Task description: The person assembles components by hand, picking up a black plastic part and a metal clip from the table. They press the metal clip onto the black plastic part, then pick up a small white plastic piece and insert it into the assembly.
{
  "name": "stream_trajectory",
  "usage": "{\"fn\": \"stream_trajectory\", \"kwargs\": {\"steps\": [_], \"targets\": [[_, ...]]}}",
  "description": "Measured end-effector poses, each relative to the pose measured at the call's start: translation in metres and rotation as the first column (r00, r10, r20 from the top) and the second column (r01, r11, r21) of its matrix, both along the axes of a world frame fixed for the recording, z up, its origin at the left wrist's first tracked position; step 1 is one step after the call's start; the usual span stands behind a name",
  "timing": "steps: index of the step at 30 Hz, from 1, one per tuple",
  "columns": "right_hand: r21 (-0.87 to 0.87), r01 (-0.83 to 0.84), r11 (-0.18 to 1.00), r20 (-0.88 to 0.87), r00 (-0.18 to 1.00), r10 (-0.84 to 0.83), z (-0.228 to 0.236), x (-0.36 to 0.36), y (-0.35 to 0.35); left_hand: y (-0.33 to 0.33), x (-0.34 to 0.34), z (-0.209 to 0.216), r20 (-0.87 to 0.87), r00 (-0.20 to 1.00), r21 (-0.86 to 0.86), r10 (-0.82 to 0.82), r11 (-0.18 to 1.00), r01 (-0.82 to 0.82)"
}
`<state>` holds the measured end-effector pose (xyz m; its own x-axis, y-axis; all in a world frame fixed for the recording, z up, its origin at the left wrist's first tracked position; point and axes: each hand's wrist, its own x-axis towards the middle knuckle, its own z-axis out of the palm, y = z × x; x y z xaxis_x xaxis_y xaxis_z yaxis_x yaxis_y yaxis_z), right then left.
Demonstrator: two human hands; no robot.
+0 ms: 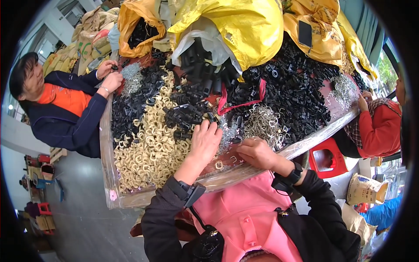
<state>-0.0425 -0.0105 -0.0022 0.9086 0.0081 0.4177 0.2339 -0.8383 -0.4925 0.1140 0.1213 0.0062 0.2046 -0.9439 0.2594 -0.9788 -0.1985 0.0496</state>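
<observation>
My left hand point(205, 142) is over the table among black plastic parts point(185, 115), its fingers closed on a black plastic part point(212, 118) at its fingertips. To its right, my right hand point(257, 153) is low over the table's near side, thumb and fingers pinched together; what they hold is too small to make out. Small silvery metal pieces point(228, 133) lie between the hands. Metal rings and clips point(262, 124) are heaped just beyond my right hand. Left of my left hand spreads a large pile of cream-coloured curved parts point(146, 161).
The table has a wrapped raised rim point(218, 184). A yellow sack point(244, 30) spills black parts at the far side, near a red strap point(242, 107). A phone point(305, 34) rests on another sack. Co-workers point(65, 105) sit left and right; a red stool point(327, 159) stands at right.
</observation>
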Motion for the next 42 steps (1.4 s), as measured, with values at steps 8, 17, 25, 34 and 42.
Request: {"fn": "stream_trajectory", "kwargs": {"steps": [8, 17, 25, 34, 42], "targets": [[-0.256, -0.040, 0.966, -0.144, 0.990, 0.003, -0.028, 0.028, 0.014, 0.022, 0.002, 0.010, -0.154, 0.980, -0.286, 0.126, 0.944, -0.166], [0.040, 0.060, 0.997, -0.235, 0.971, -0.049, -0.035, 0.031, 0.008, 0.052, -0.004, 0.006, -0.883, 0.467, -0.280, 0.048, 0.745, -0.606], [0.961, 0.162, 0.225, -0.246, 0.870, 0.428, 0.007, 0.025, 0.009, 0.032, -0.050, -0.007, -0.937, 0.329, -0.247, -0.117, 0.888, -0.388], [0.980, 0.188, 0.056, -0.191, 0.845, 0.499, 0.006, 0.024, 0.010, 0.028, -0.053, -0.017, -0.939, 0.330, -0.240, -0.095, 0.869, -0.433], [0.967, 0.115, 0.229, -0.214, 0.855, 0.473, 0.006, 0.029, 0.009, 0.029, -0.046, -0.023, -0.978, -0.125, -0.097, -0.166, 0.897, -0.432]]}}
